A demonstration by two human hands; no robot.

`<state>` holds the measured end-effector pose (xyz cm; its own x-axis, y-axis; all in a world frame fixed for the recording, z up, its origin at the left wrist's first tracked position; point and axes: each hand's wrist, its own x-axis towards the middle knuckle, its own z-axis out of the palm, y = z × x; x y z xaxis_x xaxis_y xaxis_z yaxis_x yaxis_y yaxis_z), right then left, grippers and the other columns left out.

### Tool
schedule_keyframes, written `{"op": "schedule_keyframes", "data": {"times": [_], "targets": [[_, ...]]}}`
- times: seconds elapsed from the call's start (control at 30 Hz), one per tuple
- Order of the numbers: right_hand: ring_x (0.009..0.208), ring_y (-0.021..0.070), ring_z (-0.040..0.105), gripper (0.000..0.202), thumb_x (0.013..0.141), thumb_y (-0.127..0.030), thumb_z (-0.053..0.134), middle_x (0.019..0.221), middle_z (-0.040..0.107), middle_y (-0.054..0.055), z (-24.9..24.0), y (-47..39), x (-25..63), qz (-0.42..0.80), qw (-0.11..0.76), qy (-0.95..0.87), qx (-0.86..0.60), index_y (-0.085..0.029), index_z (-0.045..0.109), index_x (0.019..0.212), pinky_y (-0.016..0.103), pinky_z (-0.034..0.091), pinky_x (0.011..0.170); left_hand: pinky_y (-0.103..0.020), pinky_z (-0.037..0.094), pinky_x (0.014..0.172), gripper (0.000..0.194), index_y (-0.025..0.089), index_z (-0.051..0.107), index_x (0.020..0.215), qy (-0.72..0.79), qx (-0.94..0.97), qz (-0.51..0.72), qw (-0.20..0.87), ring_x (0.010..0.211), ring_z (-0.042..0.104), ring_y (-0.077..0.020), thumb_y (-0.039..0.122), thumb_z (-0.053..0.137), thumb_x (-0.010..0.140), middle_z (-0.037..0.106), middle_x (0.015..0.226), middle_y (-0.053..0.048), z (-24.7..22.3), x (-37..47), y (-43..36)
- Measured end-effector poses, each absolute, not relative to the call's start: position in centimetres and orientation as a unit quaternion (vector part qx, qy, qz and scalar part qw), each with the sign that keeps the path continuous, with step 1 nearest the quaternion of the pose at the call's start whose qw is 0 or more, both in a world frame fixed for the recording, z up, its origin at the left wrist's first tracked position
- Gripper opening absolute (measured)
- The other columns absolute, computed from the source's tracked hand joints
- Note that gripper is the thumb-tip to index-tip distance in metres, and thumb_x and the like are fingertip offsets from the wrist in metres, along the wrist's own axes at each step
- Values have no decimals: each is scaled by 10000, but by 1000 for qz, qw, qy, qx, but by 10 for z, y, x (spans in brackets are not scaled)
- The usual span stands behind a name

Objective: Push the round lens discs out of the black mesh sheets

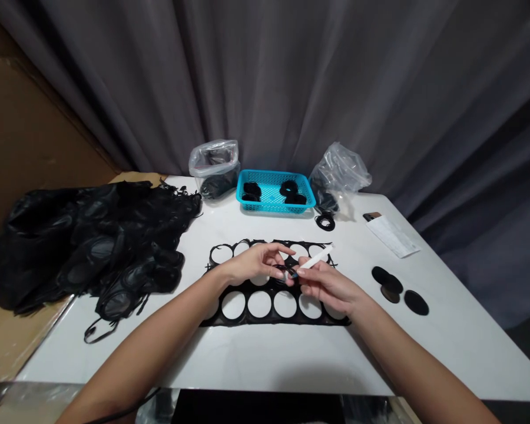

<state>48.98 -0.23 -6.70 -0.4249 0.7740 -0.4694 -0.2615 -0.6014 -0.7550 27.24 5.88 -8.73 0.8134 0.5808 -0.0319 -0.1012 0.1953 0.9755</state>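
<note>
My right hand (329, 285) grips a slim white pen-like tool (317, 257), which slants up and to the right from the fingers. Its working end is too small to make out. My left hand (259, 262) is closed by thumb and fingertips on a thin black strip (284, 269), close to the right fingertips. Whether that strip is a whole ring I cannot tell. Below both hands a black sheet (247, 323) with rows of round cut-outs lies flat on the white table (242, 359). The hands hide part of its middle.
Behind the sheet stands a blue basket (276, 208) of black rings, between two clear plastic bags (214, 168) (342, 171). Black cut sheets (92, 235) are heaped at left. Black discs (416, 302), a phone (371, 217) and white paper (393, 235) lie at right.
</note>
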Motion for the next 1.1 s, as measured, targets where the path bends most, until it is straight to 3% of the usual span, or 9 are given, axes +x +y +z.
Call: {"op": "schedule_keyframes", "data": {"times": [0.17,0.33,0.4,0.47,0.57,0.93,1.1], "targets": [[816,115,596,407,707,-304,831,1034,659,92,-67,-2,492,805,290,-312,-413,-160,466,816,203,462,664,-316,496,825,504,117,563,1244,290,645,274,652,849,629,-156,232,697,772,630,922,-66,-90,276,68],[752,131,540,432,687,-424,824,915,647,70,-82,17,492,651,433,-389,-488,-169,482,757,244,408,638,-460,413,990,264,116,588,1134,423,679,356,483,1038,552,-241,225,567,895,567,1082,-126,-101,282,34],[813,160,566,440,732,-461,784,867,647,62,-90,17,491,579,430,-457,-521,-172,453,715,264,408,691,-463,435,978,205,127,613,1093,411,784,299,358,1074,548,-267,212,546,919,560,1125,-131,-108,278,7],[855,180,581,396,795,-462,726,877,658,59,-97,11,489,544,372,-529,-535,-175,461,727,285,410,734,-462,459,990,293,115,587,1199,376,873,222,216,1144,549,-289,202,567,920,549,1242,-152,-116,273,-19],[850,183,583,298,881,-410,626,895,659,49,-103,-5,483,501,292,-625,-522,-176,495,751,307,414,766,-504,353,1132,497,78,474,1376,359,910,186,89,1368,407,-333,278,591,936,443,1441,-200,-126,266,-44],[840,173,566,221,940,-299,543,871,634,29,-111,-11,481,394,262,-724,-502,-183,503,756,313,410,771,-489,315,1172,501,126,464,1414,371,910,165,84,1437,336,-284,293,553,950,394,1511,-177,-130,263,-47],[856,205,514,163,989,-237,433,915,608,82,-111,-18,479,234,211,-860,-401,-183,496,848,345,387,775,-567,281,1153,564,197,446,1452,387,903,163,95,1483,164,-376,316,603,924,186,1597,-200,-131,261,-46]]}}
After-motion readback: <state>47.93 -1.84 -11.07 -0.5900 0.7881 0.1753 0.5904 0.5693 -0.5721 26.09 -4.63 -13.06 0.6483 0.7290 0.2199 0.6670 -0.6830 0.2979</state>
